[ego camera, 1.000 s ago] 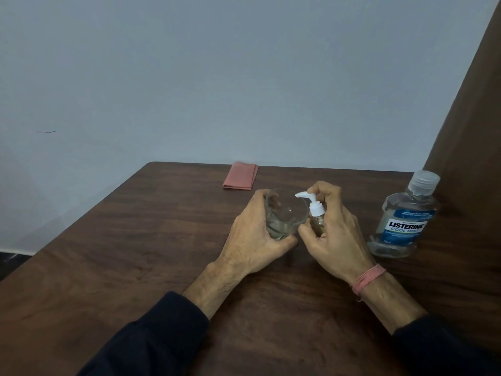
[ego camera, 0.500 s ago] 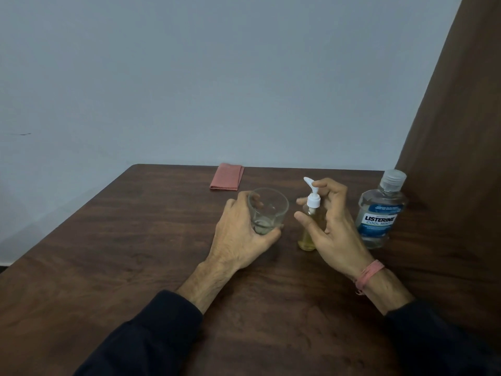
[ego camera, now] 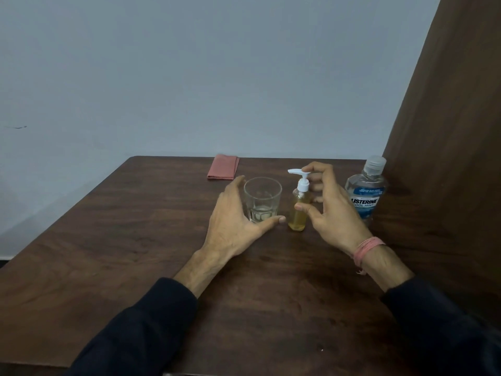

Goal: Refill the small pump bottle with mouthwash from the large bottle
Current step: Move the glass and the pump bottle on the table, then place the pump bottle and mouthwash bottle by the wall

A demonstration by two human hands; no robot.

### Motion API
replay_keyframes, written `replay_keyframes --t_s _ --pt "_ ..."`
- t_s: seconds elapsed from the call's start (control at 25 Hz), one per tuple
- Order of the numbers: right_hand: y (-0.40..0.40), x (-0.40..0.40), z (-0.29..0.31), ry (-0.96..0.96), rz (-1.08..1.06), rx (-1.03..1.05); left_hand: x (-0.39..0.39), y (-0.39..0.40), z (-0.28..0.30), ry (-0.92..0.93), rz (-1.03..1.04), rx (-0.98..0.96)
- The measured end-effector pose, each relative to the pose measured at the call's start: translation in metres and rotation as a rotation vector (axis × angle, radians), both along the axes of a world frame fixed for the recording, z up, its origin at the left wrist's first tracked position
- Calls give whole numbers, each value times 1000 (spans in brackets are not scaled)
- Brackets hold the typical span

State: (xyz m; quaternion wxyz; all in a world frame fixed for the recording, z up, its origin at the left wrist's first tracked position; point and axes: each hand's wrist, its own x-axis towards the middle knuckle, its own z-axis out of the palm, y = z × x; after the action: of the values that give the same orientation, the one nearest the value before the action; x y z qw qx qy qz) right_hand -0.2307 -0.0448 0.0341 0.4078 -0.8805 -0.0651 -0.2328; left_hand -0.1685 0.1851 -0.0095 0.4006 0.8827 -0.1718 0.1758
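The small pump bottle (ego camera: pixel 298 213), clear with yellowish liquid and a white pump head, stands upright on the wooden table (ego camera: pixel 135 253). My right hand (ego camera: pixel 330 213) is beside it with fingers spread; the thumb tip touches the bottle's body and the index fingertip is at the pump head. The large mouthwash bottle (ego camera: pixel 364 194), clear with a blue label and a capped top, stands just right of that hand. My left hand (ego camera: pixel 233 221) curves loosely around a drinking glass (ego camera: pixel 262 199) that stands on the table with a little liquid at its bottom; the thumb lies along its base.
A folded pink cloth (ego camera: pixel 223 167) lies at the table's far edge. A brown wooden panel (ego camera: pixel 447 158) rises along the right side, close behind the mouthwash bottle. A pale wall stands behind the table.
The glass and pump bottle, held together above the table a second ago, now stand apart on it. Both hands have loosened their hold and spread their fingers.
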Motion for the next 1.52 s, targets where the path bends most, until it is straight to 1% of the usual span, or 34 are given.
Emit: replay_keyframes --t_s 0.12,0.16,0.24,0.36,0.52,0.64,0.76,0.92,1.0,1.08,1.2,1.24,1.28,1.32,1.4,1.44,1.48,1.52 --pt "2 -5 -2 -5 -35 12 -9 10 0 -328 40 111" --pt "3 -6 -2 -4 -43 15 -10 11 -1 -404 27 159" --pt "7 -6 -1 1 -62 21 -9 10 -1 -460 25 214" --pt "15 -5 -1 -2 -110 25 8 -1 2 -433 57 236" --pt "19 3 -3 5 -172 40 51 -23 22 -330 130 302" --pt "21 8 -3 1 -198 41 91 -39 39 -254 162 408" --pt "22 13 -6 -2 -208 36 138 -51 49 -220 240 543" --pt "17 18 -9 -13 -199 44 176 -62 50 -209 265 616" --pt "17 21 -8 -14 -190 50 187 -62 47 -199 251 607" --pt "17 25 -8 -8 -196 57 189 -61 46 -162 225 559" --pt "19 30 -7 -10 -223 68 165 -56 42 -173 214 491" --pt "20 33 -7 -14 -233 79 152 -52 37 -186 184 471" --pt "21 37 -7 -14 -241 85 139 -48 30 -178 112 443" --pt "22 42 -7 -10 -244 85 126 -46 22 -123 4 410" --pt "22 51 -6 0 -251 87 97 -46 9 115 -245 305" --pt "22 56 -6 4 -262 86 86 -50 6 221 -325 231" --pt "22 60 -6 4 -275 84 77 -56 3 271 -347 169" --pt "23 64 -6 3 -285 85 72 -63 2 269 -319 120"
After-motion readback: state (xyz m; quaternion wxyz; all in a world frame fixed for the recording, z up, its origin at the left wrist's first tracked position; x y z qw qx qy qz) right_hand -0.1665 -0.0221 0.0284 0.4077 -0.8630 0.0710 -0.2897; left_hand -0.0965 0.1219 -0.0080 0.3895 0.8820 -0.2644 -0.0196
